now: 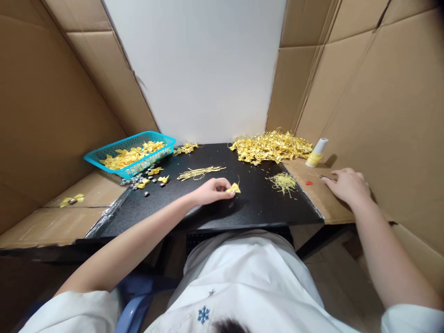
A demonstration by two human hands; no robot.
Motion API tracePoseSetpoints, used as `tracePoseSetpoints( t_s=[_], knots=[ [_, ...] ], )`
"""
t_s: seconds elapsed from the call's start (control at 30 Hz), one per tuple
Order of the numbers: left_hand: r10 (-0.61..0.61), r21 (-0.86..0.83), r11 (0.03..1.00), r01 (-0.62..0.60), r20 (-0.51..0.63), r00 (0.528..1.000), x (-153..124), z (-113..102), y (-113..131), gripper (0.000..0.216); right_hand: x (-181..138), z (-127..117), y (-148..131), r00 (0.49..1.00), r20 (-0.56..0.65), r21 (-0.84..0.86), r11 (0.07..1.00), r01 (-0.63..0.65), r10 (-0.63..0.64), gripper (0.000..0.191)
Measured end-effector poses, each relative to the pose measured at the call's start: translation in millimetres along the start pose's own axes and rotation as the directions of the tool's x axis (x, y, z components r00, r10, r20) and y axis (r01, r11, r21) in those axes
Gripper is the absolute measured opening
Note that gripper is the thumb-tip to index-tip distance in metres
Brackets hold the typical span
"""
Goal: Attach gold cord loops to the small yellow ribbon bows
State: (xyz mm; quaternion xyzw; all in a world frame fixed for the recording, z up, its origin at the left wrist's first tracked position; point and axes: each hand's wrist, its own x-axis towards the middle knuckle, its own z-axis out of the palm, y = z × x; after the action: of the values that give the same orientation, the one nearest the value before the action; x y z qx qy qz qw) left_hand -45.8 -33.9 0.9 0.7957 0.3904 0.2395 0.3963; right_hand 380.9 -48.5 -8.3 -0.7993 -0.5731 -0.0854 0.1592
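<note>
My left hand (211, 191) is over the middle of the black table, pinching a small yellow ribbon bow (236, 188) between thumb and fingers. A silvery bead shows at the bow's centre, and a thin strand sticks up from it. On the cardboard at the right, my right hand (350, 186) rests with fingers curled around a small, dark, pointed tool (323, 176); most of it is hidden, so its kind is unclear. Just left of that hand lies a small red piece (309, 183). Cut yellow thread ends (284, 183) form a little heap nearby.
A blue basket (130, 172) of yellow bows stands at the left, with silvery beads (138, 179) beside it. Gold ties (200, 173) lie mid-table. A large pile of bows (272, 147) and a cone (315, 155) wrapped in yellow are at the back right. Cardboard walls enclose both sides.
</note>
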Motion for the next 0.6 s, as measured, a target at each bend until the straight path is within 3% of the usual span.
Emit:
tracePoseSetpoints(
  t_s=[0.07,0.13,0.23,0.3,0.37,0.4,0.43,0.5,0.6],
  knots=[
    [-0.192,-0.283,0.942,0.180,-0.015,0.981,15,-15,-2,0.028,-2,-4,-20,0.976,-0.116,0.127,0.972,0.197,-0.183,0.037],
    [-0.344,-0.508,0.806,0.304,0.016,0.939,30,-30,-4,0.024,-7,-5,-54,0.918,-0.171,0.309,0.866,0.394,-0.356,0.031],
    [-0.432,-0.684,0.644,0.343,0.045,0.901,47,-44,-4,0.017,-16,4,-126,0.765,-0.133,0.519,0.614,0.596,-0.630,0.027],
    [-0.446,-0.727,0.589,0.353,0.072,0.892,53,-46,-3,0.015,-20,16,-176,0.709,-0.024,0.571,0.572,0.589,-0.705,0.034],
    [-0.454,-0.742,0.565,0.361,0.086,0.887,55,-46,-2,0.014,-20,27,-216,0.712,0.108,0.575,0.628,0.525,-0.694,0.037],
    [-0.461,-0.743,0.561,0.365,0.085,0.883,54,-46,-3,0.014,-19,32,-230,0.713,0.170,0.567,0.659,0.494,-0.680,0.029],
    [-0.471,-0.743,0.559,0.370,0.083,0.878,53,-48,-4,0.014,-17,36,-239,0.713,0.205,0.558,0.678,0.478,-0.671,0.017],
    [-0.491,-0.749,0.562,0.351,0.039,0.870,51,-56,-7,0.014,-14,39,-245,0.706,0.211,0.561,0.676,0.479,-0.676,0.020],
    [-0.500,-0.789,0.578,0.209,-0.139,0.855,43,-76,-12,0.013,-12,39,-236,0.710,0.172,0.531,0.671,0.517,-0.683,0.020]
  ],
)
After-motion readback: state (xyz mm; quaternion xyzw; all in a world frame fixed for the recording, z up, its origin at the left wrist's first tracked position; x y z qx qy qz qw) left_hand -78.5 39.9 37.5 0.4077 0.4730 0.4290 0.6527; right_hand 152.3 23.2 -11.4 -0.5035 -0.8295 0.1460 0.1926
